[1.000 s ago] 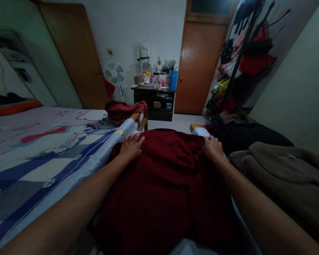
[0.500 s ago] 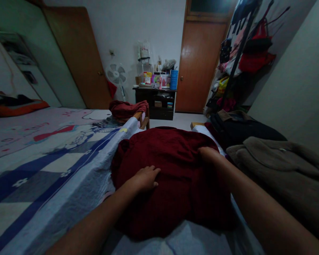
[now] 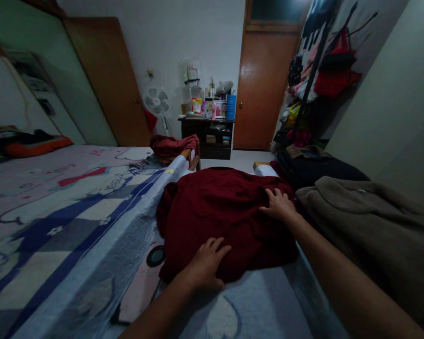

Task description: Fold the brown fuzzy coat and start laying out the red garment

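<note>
A dark red cloth [image 3: 212, 212] lies bunched in a rounded heap on the light blue bedding [image 3: 265, 301] in front of me. My left hand [image 3: 209, 264] rests at the cloth's near edge, fingers spread, holding nothing. On the cloth's right part lies my right hand [image 3: 278, 205], its fingers also apart and pointing forward and left. To the left of the cloth, partly under its edge, is a pink phone-like flat object [image 3: 143, 287] with a dark round part.
At the right are a folded grey-brown coat [image 3: 360, 212] and dark clothes [image 3: 314, 167]. A patterned bedspread [image 3: 67, 221] spreads over the left. Ahead, a reddish garment [image 3: 171, 147] hangs on a wooden rail, before a fan [image 3: 158, 101] and a dark cabinet [image 3: 212, 141].
The cloth's near edge has drawn back away from me, uncovering bedding and the pink object. My right hand has opened, and my left hand sits nearer the cloth's near edge.
</note>
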Motion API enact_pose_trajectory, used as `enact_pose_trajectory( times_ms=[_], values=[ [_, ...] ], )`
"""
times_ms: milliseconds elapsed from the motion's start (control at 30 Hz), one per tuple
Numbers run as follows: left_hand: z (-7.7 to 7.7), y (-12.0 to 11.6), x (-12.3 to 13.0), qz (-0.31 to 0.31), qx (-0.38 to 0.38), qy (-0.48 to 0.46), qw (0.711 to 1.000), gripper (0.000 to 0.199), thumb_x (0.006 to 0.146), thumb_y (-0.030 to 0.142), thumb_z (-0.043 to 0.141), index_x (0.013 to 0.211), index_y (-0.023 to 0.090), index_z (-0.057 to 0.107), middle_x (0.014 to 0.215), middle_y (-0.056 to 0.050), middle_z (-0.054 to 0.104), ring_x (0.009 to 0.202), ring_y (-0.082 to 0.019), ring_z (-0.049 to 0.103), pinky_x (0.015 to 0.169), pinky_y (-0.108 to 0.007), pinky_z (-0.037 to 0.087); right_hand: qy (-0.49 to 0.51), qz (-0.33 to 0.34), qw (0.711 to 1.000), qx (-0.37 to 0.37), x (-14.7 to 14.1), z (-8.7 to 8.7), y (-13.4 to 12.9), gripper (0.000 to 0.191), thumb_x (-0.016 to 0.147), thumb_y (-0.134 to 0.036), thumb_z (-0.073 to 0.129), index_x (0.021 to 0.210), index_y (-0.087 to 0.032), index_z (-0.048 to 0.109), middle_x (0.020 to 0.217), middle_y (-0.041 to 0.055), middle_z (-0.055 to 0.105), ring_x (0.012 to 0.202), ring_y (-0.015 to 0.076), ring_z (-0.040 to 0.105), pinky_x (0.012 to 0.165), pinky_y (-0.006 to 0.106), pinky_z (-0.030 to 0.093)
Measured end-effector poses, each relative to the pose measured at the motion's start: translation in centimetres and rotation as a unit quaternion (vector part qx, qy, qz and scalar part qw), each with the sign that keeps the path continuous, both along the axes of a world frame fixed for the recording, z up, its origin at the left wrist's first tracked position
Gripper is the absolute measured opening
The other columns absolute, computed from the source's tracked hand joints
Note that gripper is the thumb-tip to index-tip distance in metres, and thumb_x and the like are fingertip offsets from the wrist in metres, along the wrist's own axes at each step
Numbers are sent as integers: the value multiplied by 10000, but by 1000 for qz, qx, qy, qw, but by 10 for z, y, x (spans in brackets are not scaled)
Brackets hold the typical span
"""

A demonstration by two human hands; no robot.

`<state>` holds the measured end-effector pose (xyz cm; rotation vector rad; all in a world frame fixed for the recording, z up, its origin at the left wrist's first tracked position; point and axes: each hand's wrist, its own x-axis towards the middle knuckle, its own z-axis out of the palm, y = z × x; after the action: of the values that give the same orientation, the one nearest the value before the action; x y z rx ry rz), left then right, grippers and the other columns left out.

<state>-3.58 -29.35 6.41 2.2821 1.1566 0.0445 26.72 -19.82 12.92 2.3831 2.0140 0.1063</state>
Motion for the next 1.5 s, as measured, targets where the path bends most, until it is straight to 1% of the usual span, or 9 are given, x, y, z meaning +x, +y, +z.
enact_pose_trajectory(
  times_ms=[167,267,500,700,933,1100,1167,1367,1500],
  values=[
    [-6,6,-4,28,56,-43,997,685,648,93,601,1316,241,575,1487,-62,446,1377,-266,377,1153,-422,286,-2,33,993,-117,8,-5,-20,351,895,-207,463,1220,-197,598,1196,196,586,1001,314,655,790,390,473],
    [-10,13,-7,65,68,-89,992,558,647,47,557,1165,219,672,1354,-51,587,1268,-208,503,1117,-340,343,10,66,988,-138,14,-2,-21,297,892,-133,431,1053,-163,678,1085,183,667,1020,305,659,808,363,473],
    [-22,15,-10,126,52,-200,970,410,709,126,631,1098,233,703,1261,-39,655,1166,-218,566,1030,-340,431,79,158,974,-140,4,-5,-24,748,763,-103,594,1465,-227,367,1249,111,646,1120,251,621,900,288,444],
    [-23,13,-9,131,67,-199,969,423,681,102,655,1078,242,704,1250,-27,661,1158,-215,569,1023,-333,434,137,148,963,-178,-15,-19,-26,216,843,-124,498,924,-153,695,958,117,730,892,219,683,739,247,479],
    [-28,13,-9,130,79,-192,970,435,675,102,644,1081,247,697,1256,-19,655,1172,-218,556,1027,-337,433,236,108,953,-156,-4,11,-11,384,874,-139,448,1248,-169,527,926,54,710,636,117,648,539,178,458],
    [-30,13,-10,128,86,-190,970,437,685,116,644,1098,251,688,1269,-19,647,1175,-218,554,1027,-341,436,207,124,939,-245,-25,-11,-23,724,647,-200,736,1328,-245,495,1061,47,688,692,144,654,547,197,469],
    [-29,13,-10,125,86,-190,970,436,687,128,653,1103,254,686,1267,-18,648,1175,-217,554,1027,-335,435,185,122,938,-265,-34,-22,-29,687,582,-170,758,1243,-217,575,1024,63,697,713,172,662,556,213,476],
    [-29,12,-10,131,85,-203,967,418,691,135,671,1095,239,691,1258,-25,654,1170,-215,555,1030,-331,425,225,101,934,-260,-23,-11,-23,291,747,-131,545,1016,-172,648,714,31,682,564,162,644,532,238,489],
    [-29,12,-10,130,80,-208,966,350,757,246,696,1107,240,691,1257,-31,655,1169,-211,556,1022,-316,429,310,52,946,-82,-1,18,-4,443,820,-172,464,1262,-154,495,1009,100,692,841,201,676,708,283,532]
  ],
)
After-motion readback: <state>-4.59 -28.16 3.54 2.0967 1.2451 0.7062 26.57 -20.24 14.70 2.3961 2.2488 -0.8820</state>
